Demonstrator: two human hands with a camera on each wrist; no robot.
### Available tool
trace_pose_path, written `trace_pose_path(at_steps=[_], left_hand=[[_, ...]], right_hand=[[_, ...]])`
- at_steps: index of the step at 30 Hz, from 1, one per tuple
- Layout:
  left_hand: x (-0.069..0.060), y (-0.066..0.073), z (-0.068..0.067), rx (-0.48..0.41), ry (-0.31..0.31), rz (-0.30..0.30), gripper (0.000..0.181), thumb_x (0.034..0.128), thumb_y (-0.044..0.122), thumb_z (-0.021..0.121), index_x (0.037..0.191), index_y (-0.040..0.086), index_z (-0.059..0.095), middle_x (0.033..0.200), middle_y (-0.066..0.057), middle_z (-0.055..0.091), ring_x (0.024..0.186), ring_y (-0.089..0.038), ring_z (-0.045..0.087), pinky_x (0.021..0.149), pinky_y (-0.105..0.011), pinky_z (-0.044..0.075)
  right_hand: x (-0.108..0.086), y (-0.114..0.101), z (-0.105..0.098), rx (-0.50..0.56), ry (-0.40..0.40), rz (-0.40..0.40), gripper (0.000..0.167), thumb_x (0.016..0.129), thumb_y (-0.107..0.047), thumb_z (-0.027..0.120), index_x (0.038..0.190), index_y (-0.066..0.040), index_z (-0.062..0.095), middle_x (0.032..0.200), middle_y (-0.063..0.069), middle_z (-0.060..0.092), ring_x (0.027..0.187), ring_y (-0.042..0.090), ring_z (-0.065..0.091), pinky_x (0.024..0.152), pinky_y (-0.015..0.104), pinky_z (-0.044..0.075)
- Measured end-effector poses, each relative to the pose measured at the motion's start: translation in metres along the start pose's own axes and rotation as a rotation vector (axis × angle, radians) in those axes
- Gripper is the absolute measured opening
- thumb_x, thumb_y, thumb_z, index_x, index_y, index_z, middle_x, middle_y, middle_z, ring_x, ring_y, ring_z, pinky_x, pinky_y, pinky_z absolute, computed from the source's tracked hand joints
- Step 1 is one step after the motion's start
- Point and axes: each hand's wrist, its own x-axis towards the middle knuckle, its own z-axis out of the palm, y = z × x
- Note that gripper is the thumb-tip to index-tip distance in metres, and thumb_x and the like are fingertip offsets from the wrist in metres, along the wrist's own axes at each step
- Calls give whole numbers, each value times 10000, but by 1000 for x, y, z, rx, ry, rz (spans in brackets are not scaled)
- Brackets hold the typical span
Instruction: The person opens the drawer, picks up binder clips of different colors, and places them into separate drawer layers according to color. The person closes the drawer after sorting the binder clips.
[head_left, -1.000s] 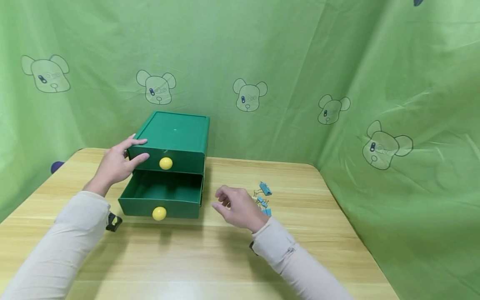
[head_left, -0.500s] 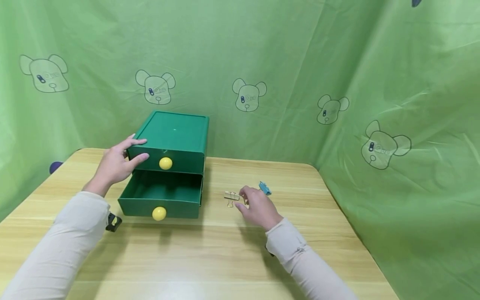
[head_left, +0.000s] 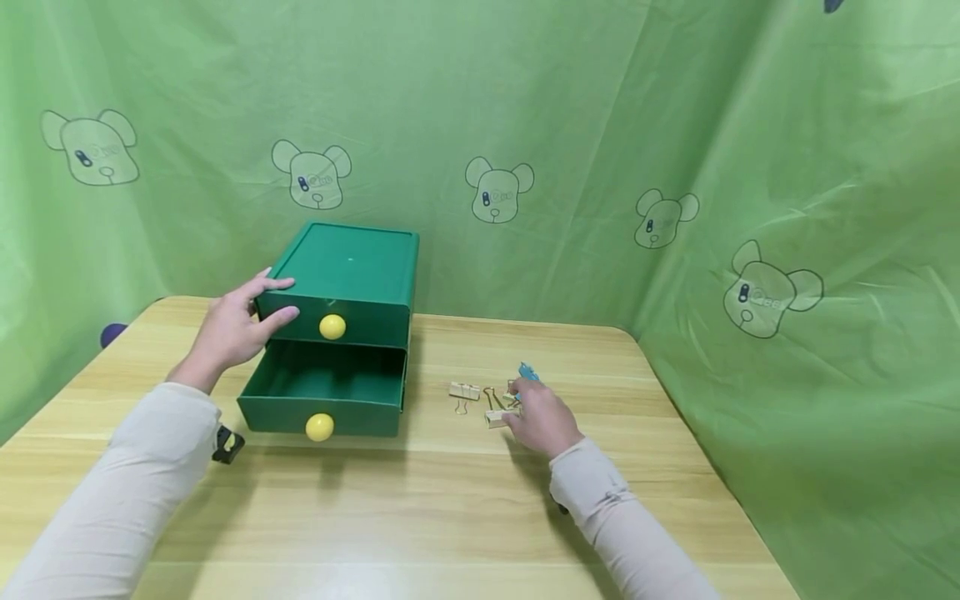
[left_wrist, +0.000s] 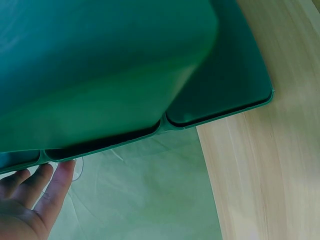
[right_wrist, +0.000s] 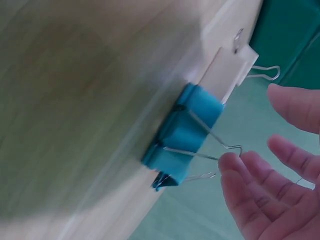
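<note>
Left hand [head_left: 225,333]: laid against the near left corner of the green drawer unit [head_left: 348,262], which stands on the left part of the wooden table [head_left: 450,517]. Thumb flat on the front of the upper drawer [head_left: 375,324], forefinger along the top edge, clear space between the two. Left wrist view: fingers nearly straight, a little spread, tips touching the unit's rim; the hand is not wrapped round anything.

Right hand [head_left: 546,417]: low over a small group of binder clips, right of the unit. Right wrist view: fingers gently bent, thumb well apart from them, palm bare. Fingertips come right up to the wire handles of a larger blue clip [right_wrist: 187,122]; contact or near miss, cannot tell. No hold on it visible. A smaller blue clip [right_wrist: 167,181] sits just beside the larger one; a pale clip [right_wrist: 227,70] lies on its other side.

Head view of the clips: one cream clip [head_left: 464,391] nearest the unit, wire handle toward the viewer; a second cream clip [head_left: 495,418] right by the thumb; blue showing just beyond the knuckles, partly covered by the hand. Wires at the fingertips too small to sort out.

Lower drawer [head_left: 360,417] pulled out, upper one in. Each front bears a round yellow knob [head_left: 319,427].
</note>
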Motion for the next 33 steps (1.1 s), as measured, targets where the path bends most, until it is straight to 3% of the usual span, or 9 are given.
trace_pose_path(at_steps=[9, 17, 23, 28, 33], left_hand=[[-1, -1, 0, 4, 22, 12, 515, 967, 338, 607, 1389, 58, 514, 1537, -228, 271, 1036, -457, 503, 816, -542, 409], [1, -1, 0, 1, 4, -4, 525, 963, 343, 614, 1395, 65, 505, 1547, -216, 252, 1274, -544, 365, 991, -646, 343], [1, -1, 0, -10, -1, -13, 527, 962, 342, 615, 1396, 65, 503, 1550, -215, 247, 1302, -547, 321, 1008, -655, 318], [2, -1, 0, 0, -1, -13, 529, 961, 345, 616, 1399, 70, 503, 1551, -209, 248, 1296, -548, 329, 1005, -663, 313], [2, -2, 0, -2, 2, -7, 530, 962, 347, 615, 1397, 67, 505, 1552, -205, 248, 1290, -545, 341, 997, -662, 321]], right_hand=[[-1, 13, 1, -33, -17, 82, 556, 791, -260, 806, 1224, -16, 556, 1101, 218, 551, 778, 262, 579, 720, 417, 553], [1, 21, 8, -68, -119, 147, 651, 788, -315, 809, 1282, -16, 510, 1137, 263, 552, 886, 344, 603, 808, 492, 528], [3, 25, 12, -75, -156, 130, 604, 781, -301, 814, 1223, -5, 528, 973, 169, 592, 772, 256, 565, 746, 457, 526], [5, 26, 12, -65, -165, 118, 568, 784, -273, 810, 1193, 3, 531, 950, 162, 605, 751, 246, 565, 730, 448, 527], [5, 25, 11, -30, -185, 128, 548, 793, -230, 802, 1203, 0, 519, 840, 105, 594, 642, 207, 526, 607, 367, 491]])
